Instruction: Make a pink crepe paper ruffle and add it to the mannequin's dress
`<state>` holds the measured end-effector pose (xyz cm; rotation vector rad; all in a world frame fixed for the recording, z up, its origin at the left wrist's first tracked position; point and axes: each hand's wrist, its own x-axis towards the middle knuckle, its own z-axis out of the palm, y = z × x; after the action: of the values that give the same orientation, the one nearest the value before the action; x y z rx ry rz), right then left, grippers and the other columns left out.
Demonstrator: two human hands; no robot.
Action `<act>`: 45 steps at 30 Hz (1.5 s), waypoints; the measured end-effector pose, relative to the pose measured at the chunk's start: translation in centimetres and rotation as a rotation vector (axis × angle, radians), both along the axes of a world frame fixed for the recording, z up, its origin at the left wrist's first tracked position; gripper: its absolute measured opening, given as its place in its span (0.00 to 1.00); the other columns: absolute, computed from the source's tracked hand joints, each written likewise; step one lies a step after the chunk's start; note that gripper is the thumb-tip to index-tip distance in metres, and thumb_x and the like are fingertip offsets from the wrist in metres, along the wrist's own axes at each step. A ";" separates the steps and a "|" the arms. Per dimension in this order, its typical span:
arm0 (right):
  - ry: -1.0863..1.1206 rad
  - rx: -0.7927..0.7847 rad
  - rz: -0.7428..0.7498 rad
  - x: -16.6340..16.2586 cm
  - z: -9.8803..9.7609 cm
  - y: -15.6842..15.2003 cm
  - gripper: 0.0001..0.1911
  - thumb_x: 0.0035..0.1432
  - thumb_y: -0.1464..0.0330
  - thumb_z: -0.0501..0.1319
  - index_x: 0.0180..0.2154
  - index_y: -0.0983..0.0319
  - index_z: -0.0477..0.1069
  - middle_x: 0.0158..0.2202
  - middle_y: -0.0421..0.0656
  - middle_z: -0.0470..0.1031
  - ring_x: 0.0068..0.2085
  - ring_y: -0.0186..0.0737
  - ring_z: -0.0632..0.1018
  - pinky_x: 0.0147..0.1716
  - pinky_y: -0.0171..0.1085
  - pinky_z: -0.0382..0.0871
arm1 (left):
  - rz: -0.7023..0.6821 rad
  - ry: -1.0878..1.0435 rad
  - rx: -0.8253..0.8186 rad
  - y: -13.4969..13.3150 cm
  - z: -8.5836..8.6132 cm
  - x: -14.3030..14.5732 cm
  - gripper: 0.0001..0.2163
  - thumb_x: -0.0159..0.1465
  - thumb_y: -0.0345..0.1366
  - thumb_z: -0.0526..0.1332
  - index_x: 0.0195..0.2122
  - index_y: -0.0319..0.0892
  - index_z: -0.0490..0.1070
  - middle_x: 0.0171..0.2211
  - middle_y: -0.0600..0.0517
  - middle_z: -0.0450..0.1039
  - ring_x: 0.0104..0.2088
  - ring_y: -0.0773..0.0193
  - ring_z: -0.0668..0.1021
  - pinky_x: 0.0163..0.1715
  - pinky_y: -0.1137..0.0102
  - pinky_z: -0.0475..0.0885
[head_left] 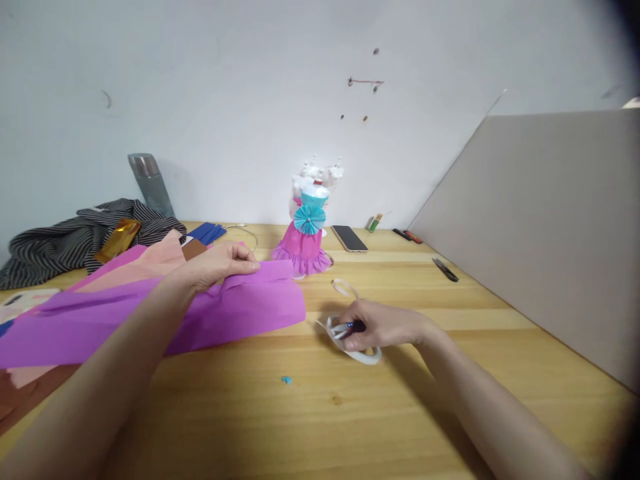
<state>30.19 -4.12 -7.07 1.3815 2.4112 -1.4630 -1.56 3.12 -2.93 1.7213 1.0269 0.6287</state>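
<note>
My left hand [223,267] pinches the top edge of a sheet of purple crepe paper [265,303], which spreads left across the table. In my right hand [377,325] is what looks like a small pair of scissors [353,327] with a dark handle and shiny blades. The fingers are closed around it, hiding part of it. Right under this hand, a roll of white tape [370,358] lies on the wood; whether the fingers also touch it, I cannot tell. Beyond both hands stands a doll-like figure in a pink ruffled skirt [303,247] with a turquoise paper rosette [309,219].
Peach paper [150,263], a striped cloth [65,233] and a grey bottle [150,183] are at the left. A phone [349,238] lies near the wall. Black snips [445,269] rest by the right panel [550,227]. A turquoise scrap [287,380] lies in front.
</note>
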 end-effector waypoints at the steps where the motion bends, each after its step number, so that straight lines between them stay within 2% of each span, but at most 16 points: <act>1: 0.031 -0.007 -0.006 0.1 0.1 0.0 0.15 0.49 0.59 0.64 0.24 0.64 0.66 0.21 0.35 0.61 0.24 0.30 0.62 0.23 0.31 0.55 | -0.029 0.012 0.016 -0.3 0.4 0.2 0.12 0.49 0.40 0.68 0.19 0.37 0.71 0.19 0.57 0.65 0.21 0.73 0.65 0.21 0.78 0.59; 3: 0.037 -0.014 -0.004 0.1 0.1 -0.1 0.13 0.47 0.62 0.65 0.24 0.64 0.66 0.22 0.35 0.62 0.24 0.30 0.62 0.23 0.31 0.55 | -0.075 0.049 0.047 -1.0 1.2 0.6 0.11 0.50 0.40 0.67 0.20 0.37 0.72 0.19 0.57 0.64 0.21 0.73 0.64 0.20 0.78 0.58; 7: -0.096 0.058 0.022 -0.2 -0.7 0.0 0.04 0.42 0.72 0.62 0.22 0.64 0.67 0.21 0.35 0.63 0.24 0.29 0.64 0.22 0.30 0.55 | -0.094 0.092 0.122 -1.9 2.5 0.6 0.11 0.51 0.40 0.66 0.19 0.38 0.71 0.18 0.58 0.63 0.21 0.74 0.63 0.21 0.78 0.58; 13: 0.034 -0.061 -0.039 0.8 -0.5 0.3 0.06 0.46 0.69 0.61 0.22 0.65 0.68 0.20 0.35 0.63 0.23 0.28 0.63 0.22 0.30 0.54 | -0.076 0.137 0.177 -2.2 3.5 0.0 0.10 0.53 0.39 0.66 0.21 0.39 0.73 0.18 0.59 0.63 0.20 0.74 0.63 0.24 0.77 0.62; 15: 0.123 -0.005 -0.129 0.8 -0.3 0.4 0.09 0.46 0.67 0.64 0.21 0.65 0.68 0.19 0.35 0.62 0.22 0.28 0.62 0.22 0.31 0.53 | -0.091 0.135 0.177 -2.4 3.5 0.2 0.11 0.53 0.40 0.65 0.21 0.39 0.73 0.17 0.58 0.63 0.20 0.74 0.63 0.23 0.77 0.61; 18: 0.446 0.162 -0.402 -0.3 -0.7 0.5 0.14 0.44 0.61 0.68 0.25 0.65 0.71 0.21 0.36 0.66 0.20 0.27 0.61 0.20 0.31 0.50 | -0.122 0.141 0.173 -2.9 3.5 0.8 0.12 0.52 0.42 0.65 0.20 0.39 0.71 0.18 0.57 0.63 0.20 0.72 0.63 0.21 0.76 0.59; 20: 0.706 0.187 -0.610 -1.6 -1.0 0.3 0.19 0.45 0.56 0.68 0.33 0.64 0.73 0.25 0.39 0.73 0.17 0.25 0.58 0.17 0.32 0.46 | -0.151 0.166 0.150 -3.3 3.4 1.5 0.12 0.51 0.43 0.66 0.20 0.40 0.71 0.18 0.57 0.64 0.21 0.71 0.64 0.21 0.76 0.59; 22: 0.857 0.165 -0.694 -3.0 -1.0 0.0 0.23 0.44 0.53 0.69 0.36 0.64 0.74 0.26 0.42 0.75 0.16 0.25 0.58 0.17 0.33 0.44 | -0.180 0.195 0.125 -3.6 3.3 2.1 0.12 0.51 0.44 0.65 0.21 0.40 0.72 0.19 0.57 0.65 0.21 0.71 0.65 0.21 0.76 0.59; 24: 0.899 0.121 -0.675 -4.3 -0.5 -0.2 0.24 0.43 0.51 0.68 0.34 0.64 0.75 0.23 0.42 0.74 0.15 0.26 0.57 0.17 0.33 0.42 | -0.198 0.222 0.122 -3.8 3.0 2.5 0.13 0.52 0.45 0.65 0.21 0.40 0.71 0.19 0.57 0.64 0.21 0.71 0.64 0.20 0.75 0.57; 28: 0.845 0.137 -0.603 -6.2 1.6 -0.1 0.24 0.43 0.49 0.67 0.26 0.64 0.72 0.13 0.35 0.62 0.15 0.27 0.57 0.18 0.33 0.43 | -0.187 0.256 0.146 -3.8 2.6 2.7 0.13 0.54 0.44 0.63 0.21 0.40 0.69 0.20 0.58 0.61 0.22 0.71 0.62 0.20 0.75 0.55; 33: 0.693 0.242 -0.598 -7.6 3.4 0.9 0.19 0.40 0.56 0.70 0.24 0.64 0.72 0.16 0.34 0.61 0.18 0.28 0.60 0.18 0.32 0.48 | -0.106 0.192 0.154 -3.7 2.5 2.4 0.11 0.54 0.44 0.63 0.24 0.40 0.72 0.22 0.57 0.64 0.23 0.71 0.65 0.23 0.75 0.58; 39: 0.723 0.331 -0.643 -8.1 3.2 1.8 0.15 0.42 0.60 0.69 0.21 0.63 0.68 0.15 0.33 0.59 0.18 0.27 0.58 0.18 0.32 0.47 | -0.075 0.164 0.171 -3.7 2.4 2.2 0.11 0.54 0.43 0.63 0.25 0.40 0.73 0.22 0.57 0.66 0.23 0.70 0.66 0.23 0.75 0.59; 43: 0.781 0.278 -0.609 -7.9 2.9 1.7 0.16 0.42 0.59 0.69 0.30 0.64 0.73 0.18 0.34 0.63 0.19 0.28 0.60 0.18 0.32 0.49 | -0.083 0.195 0.173 -3.4 2.3 1.9 0.11 0.56 0.44 0.62 0.27 0.40 0.75 0.22 0.57 0.68 0.24 0.69 0.67 0.24 0.75 0.60; 45: 0.785 0.266 -0.583 -7.9 2.8 1.7 0.18 0.43 0.57 0.69 0.31 0.64 0.74 0.18 0.34 0.62 0.19 0.28 0.59 0.18 0.32 0.48 | -0.083 0.191 0.171 -3.4 2.4 1.8 0.11 0.56 0.44 0.62 0.27 0.40 0.75 0.23 0.57 0.68 0.24 0.70 0.67 0.24 0.75 0.61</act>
<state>22.27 -2.39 -4.31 1.9879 2.8524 -2.2280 0.23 -0.27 -0.48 1.9944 1.0514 0.5184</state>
